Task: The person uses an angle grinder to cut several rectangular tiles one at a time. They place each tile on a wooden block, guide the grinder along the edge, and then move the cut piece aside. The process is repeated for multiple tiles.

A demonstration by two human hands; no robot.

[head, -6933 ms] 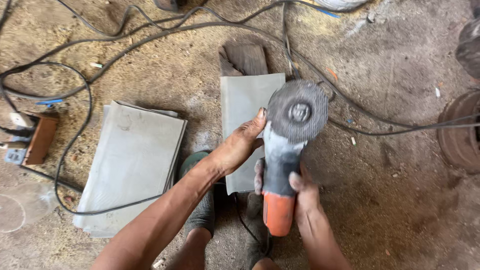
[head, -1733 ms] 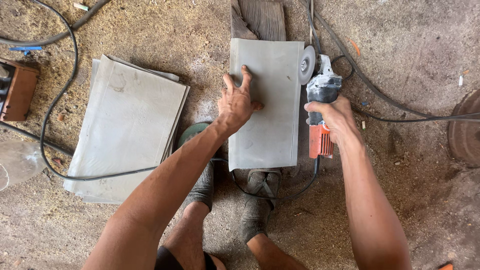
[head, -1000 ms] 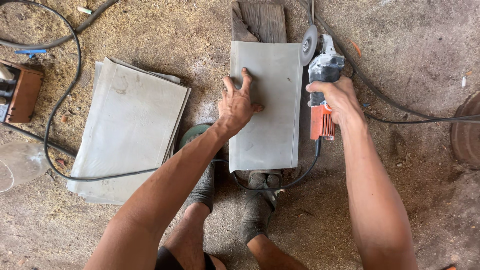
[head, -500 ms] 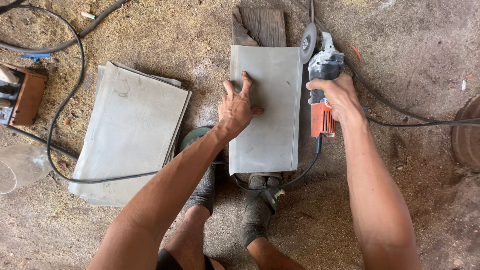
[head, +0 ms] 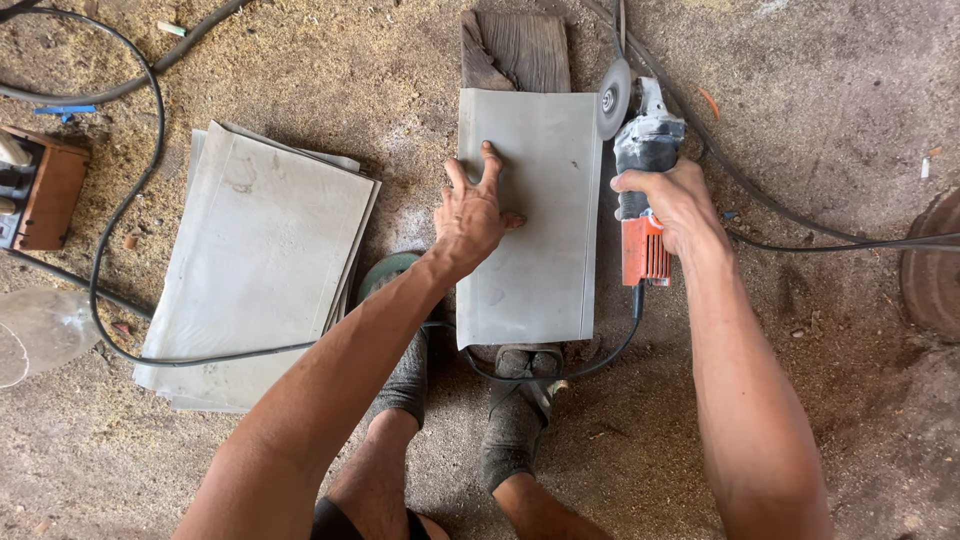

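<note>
Left hand [head: 475,215], fingers spread, presses flat on a grey metal sheet [head: 535,270] lying on the dirt floor [head: 820,90], its far end resting on a wooden block [head: 515,50]. Right hand [head: 675,205] wraps closed around an orange-and-grey angle grinder [head: 640,190], whose disc [head: 612,98] meets the sheet's far right corner. Judged from this, work along the right edge has barely begun. A stack of similar sheets [head: 260,265] lies left; no labels are visible.

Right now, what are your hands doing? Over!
Left hand flat on the metal sheet, pinning it down. Right hand gripping the grinder, disc at the sheet's right edge. Black cord loops under the sheet's near end.
</note>
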